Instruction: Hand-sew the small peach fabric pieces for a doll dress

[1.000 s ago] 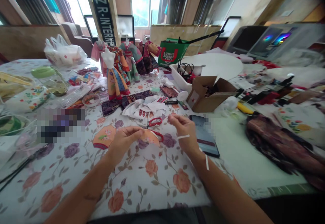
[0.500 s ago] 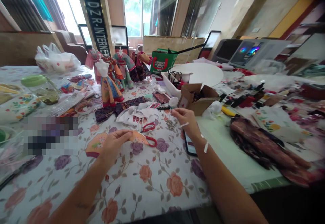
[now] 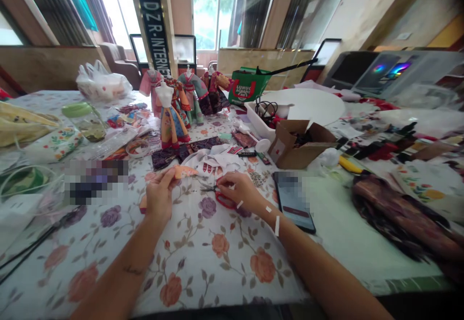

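Observation:
My left hand (image 3: 159, 192) pinches an orange piece of fabric (image 3: 185, 172) between thumb and fingertips. More of the fabric shows below that hand. My right hand (image 3: 237, 188) is close by on the right, its thumb and fingertips pressed together. Whatever is in that pinch is too small to make out. Directly under the right hand are red-handled scissors (image 3: 225, 201), blades pointing left towards the fabric; the hand partly covers their handles. Just behind both hands lies a crumpled white cloth (image 3: 213, 158) with red marks.
Small dressed doll forms, one with an orange and blue skirt (image 3: 173, 125), stand at the back. A cardboard box (image 3: 300, 143) and white tray (image 3: 261, 123) are behind my right hand. A phone (image 3: 294, 201) lies to the right, small metallic beads (image 3: 256, 179) nearer.
My right hand has come down and left, from above the beads to over the scissors. My left hand has lifted the orange fabric and turned it. The view has shifted left.

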`<state>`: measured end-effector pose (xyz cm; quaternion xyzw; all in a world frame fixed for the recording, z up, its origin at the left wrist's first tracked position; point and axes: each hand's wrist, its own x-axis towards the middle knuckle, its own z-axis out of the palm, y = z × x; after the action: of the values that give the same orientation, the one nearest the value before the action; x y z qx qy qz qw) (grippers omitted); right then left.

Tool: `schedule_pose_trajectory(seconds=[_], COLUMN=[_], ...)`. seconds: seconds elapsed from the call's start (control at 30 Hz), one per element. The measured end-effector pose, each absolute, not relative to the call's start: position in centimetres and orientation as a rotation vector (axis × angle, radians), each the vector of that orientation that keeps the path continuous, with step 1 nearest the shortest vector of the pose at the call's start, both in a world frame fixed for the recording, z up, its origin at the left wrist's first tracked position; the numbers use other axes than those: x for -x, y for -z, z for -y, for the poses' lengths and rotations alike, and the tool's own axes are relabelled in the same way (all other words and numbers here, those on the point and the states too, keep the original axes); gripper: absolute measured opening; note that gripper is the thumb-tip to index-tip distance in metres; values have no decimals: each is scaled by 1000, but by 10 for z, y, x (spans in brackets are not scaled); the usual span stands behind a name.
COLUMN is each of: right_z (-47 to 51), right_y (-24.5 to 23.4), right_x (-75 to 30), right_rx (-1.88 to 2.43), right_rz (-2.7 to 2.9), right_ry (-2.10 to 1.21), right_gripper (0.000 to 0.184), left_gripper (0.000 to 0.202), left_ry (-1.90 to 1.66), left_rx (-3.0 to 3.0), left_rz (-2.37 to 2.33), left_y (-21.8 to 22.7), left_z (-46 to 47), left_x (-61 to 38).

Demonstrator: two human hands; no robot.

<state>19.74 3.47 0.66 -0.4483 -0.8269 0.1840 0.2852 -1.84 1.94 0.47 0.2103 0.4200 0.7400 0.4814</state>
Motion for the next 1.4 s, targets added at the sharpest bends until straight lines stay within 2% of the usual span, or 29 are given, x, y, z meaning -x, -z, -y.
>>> schedule_pose_trajectory(seconds=[0.27, 0.57, 0.77, 1.03, 1.17, 1.4], right_z=[-47, -45, -49, -51, -48, -56], right_y=[-15, -11, -12, -13, -14, -20], right_x=[-139, -136, -134, -127, -123, -145], right_rx=[946, 904, 955, 929, 939, 1123], right_rz=[2632, 2839, 2866, 2923, 2907, 2625], right_ry=[-322, -119, -38, 25, 0, -120], right_gripper=[15, 20, 9, 18, 15, 20], left_gripper=[25, 25, 22, 22, 23, 24], left_ry=[-1910, -1890, -1877, -1879, -1869, -1904], left_rx=[-752, -806, -803, -744, -743, -699], left_rz=[-1259, -1279, -1292, -1245, -1272, -1238], left_y=[13, 13, 11, 12, 10, 11], left_z=[-27, -28, -27, -29, -28, -30], left_x=[26, 26, 25, 24, 24, 29])
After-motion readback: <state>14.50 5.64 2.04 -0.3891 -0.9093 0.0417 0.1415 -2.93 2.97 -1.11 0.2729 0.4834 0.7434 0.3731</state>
